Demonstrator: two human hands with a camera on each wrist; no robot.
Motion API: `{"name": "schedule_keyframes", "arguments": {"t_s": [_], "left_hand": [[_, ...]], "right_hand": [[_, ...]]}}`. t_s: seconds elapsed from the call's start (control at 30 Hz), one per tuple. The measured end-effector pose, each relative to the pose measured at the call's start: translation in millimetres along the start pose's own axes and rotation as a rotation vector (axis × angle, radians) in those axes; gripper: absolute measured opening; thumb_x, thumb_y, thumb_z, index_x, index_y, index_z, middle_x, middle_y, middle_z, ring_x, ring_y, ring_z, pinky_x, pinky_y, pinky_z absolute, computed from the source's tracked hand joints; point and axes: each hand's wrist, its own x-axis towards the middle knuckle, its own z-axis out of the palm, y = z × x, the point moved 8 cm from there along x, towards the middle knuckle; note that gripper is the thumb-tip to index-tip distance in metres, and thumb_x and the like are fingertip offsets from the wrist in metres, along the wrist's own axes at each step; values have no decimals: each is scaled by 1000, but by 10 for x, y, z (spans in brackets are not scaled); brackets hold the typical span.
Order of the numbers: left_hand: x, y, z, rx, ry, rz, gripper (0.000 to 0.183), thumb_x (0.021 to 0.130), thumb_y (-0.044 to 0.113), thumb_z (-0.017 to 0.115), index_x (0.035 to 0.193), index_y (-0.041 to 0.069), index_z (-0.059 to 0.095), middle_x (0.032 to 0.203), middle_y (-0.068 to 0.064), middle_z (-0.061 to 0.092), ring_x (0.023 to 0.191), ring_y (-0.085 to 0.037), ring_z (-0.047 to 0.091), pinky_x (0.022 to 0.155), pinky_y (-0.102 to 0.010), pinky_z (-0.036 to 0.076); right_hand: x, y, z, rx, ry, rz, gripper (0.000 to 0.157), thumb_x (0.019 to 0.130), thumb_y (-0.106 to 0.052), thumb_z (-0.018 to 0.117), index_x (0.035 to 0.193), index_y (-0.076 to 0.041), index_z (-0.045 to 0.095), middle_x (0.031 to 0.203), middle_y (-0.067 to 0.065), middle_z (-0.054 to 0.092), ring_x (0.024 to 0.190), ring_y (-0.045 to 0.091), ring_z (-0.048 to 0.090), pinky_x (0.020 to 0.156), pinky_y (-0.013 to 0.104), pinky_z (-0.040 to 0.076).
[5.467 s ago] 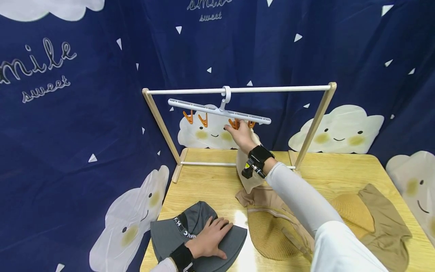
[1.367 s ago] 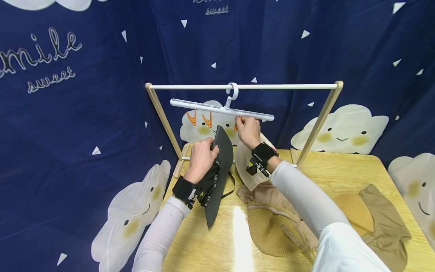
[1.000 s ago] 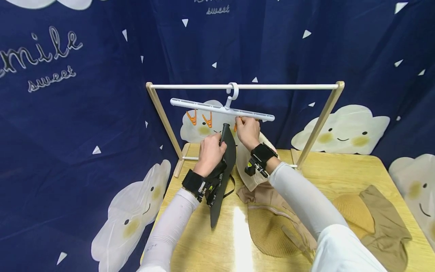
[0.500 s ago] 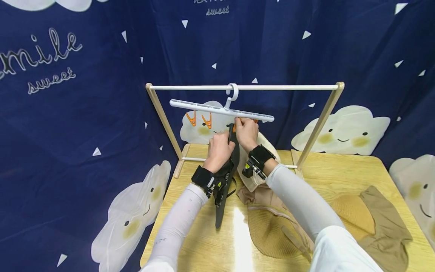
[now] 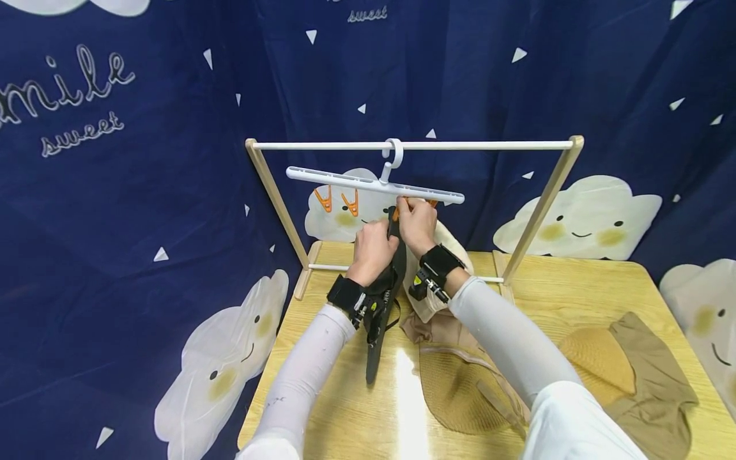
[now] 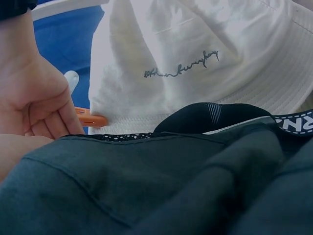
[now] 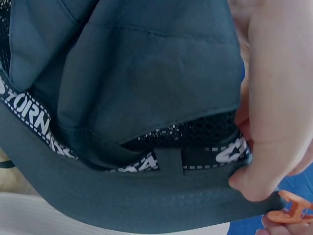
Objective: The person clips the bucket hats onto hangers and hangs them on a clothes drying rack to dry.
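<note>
My left hand (image 5: 372,250) grips the brim of a dark grey bucket hat (image 5: 376,345), which hangs edge-on below the white hanger (image 5: 333,179). Beside it, my right hand (image 5: 418,225) pinches an orange clip (image 5: 396,214) on the hanger. In the right wrist view the hat's brim edge reaches the orange clip (image 7: 293,208); whether the clip bites it I cannot tell. Just behind hangs a cream bucket hat (image 5: 454,246), with another orange clip (image 6: 91,117) at its edge in the left wrist view. Two more orange clips (image 5: 350,203) dangle at the hanger's left.
The hanger hooks over the white rod (image 5: 489,145) of a wooden-sided rack (image 5: 537,211). On the wooden table (image 5: 560,281) lie a tan hat with a woven brim (image 5: 460,390) and, further right, another brown one (image 5: 655,377). A dark blue curtain stands behind.
The grey hat has gone from lying on the table under my left hand to being held up, then shifted right to the clip. My right hand stays at the hanger; the last half second shows little movement.
</note>
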Motion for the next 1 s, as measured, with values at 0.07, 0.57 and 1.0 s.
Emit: {"name": "schedule_keyframes", "arguments": {"t_s": [0.07,0.57,1.0], "left_hand": [[3,1,11,2,1,-1,10,96,16,71,92,7,68,88,-15,71,86,-35,73,76,-48,59],[-51,136,134,85,-16,30,12,97,18,73,99,6,71,94,-15,73,87,-35,74,76,-46,60],[-5,103,34,23,48,32,12,93,16,75,94,6,68,93,-13,71,87,-37,74,74,-49,59]], "right_hand": [[-11,2,4,5,-3,-5,50,107,-26,61,61,-10,50,69,10,51,77,37,58,67,35,34],[-9,27,-25,9,42,-73,41,102,-20,67,66,-3,61,68,17,62,79,42,62,77,48,43],[90,56,-43,59,-18,-71,24,99,-17,72,84,-1,82,77,15,76,62,17,70,62,18,47]]}}
